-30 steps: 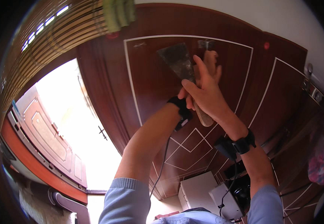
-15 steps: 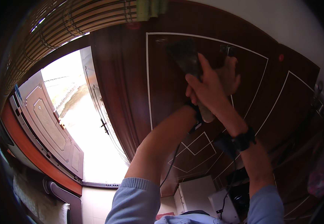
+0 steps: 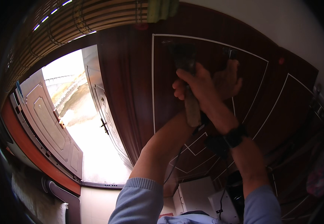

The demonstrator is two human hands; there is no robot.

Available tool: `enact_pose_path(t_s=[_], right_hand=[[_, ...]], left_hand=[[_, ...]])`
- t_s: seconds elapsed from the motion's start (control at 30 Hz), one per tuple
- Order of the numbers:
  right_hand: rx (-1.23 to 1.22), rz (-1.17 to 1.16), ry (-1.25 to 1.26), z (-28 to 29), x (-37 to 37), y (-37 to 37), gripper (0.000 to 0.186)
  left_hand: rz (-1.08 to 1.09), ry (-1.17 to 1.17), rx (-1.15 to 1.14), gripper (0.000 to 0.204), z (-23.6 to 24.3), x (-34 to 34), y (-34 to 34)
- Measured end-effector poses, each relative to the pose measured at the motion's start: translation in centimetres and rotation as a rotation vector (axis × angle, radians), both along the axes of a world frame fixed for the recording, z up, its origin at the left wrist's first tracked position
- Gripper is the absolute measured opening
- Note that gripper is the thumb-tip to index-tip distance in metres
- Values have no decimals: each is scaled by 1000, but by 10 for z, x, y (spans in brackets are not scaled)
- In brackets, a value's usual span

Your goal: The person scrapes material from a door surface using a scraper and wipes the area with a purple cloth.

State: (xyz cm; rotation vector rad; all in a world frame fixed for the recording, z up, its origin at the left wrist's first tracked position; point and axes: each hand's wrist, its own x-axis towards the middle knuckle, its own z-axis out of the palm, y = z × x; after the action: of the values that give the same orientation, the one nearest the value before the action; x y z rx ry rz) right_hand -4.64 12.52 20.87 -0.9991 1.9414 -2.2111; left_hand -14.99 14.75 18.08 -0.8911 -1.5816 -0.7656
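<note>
My right hand is closed around the light handle of a scraper. The scraper's wide dark blade points up over a dark reddish-brown panel, below a white line near the panel's top. Whether the blade touches the surface, I cannot tell. My forearms cross, and my left hand is behind and right of the right one, partly covered by it. Its visible fingers are apart, near a small dark fitting, and it seems to lie against the panel. Dark bands with cables sit at both wrists.
An open door stands at the left, with bright daylight in the doorway. A rolled bamboo blind hangs above. White boxes are low in front of me. A pinkish cloth hangs at the far right.
The scraper has turned more upright, its handle end swinging left and slightly down. My right hand has shifted left with it. My left hand is nearly in the same place.
</note>
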Motion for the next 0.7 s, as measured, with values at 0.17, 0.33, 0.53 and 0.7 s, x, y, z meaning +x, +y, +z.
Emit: enact_pose_path(t_s=[0.17,0.33,0.53,0.7], right_hand=[[-142,44,-62,9,-2,-6,28],[-197,151,-79,8,-16,-11,19],[-161,79,-74,11,-12,-14,14],[-209,117,-99,12,-12,-17,14]], left_hand=[[14,-1,26,53,2,4,6],[16,-23,16,53,1,3,4],[10,-16,29,53,1,9,8],[-85,-66,48,47,5,7,10]])
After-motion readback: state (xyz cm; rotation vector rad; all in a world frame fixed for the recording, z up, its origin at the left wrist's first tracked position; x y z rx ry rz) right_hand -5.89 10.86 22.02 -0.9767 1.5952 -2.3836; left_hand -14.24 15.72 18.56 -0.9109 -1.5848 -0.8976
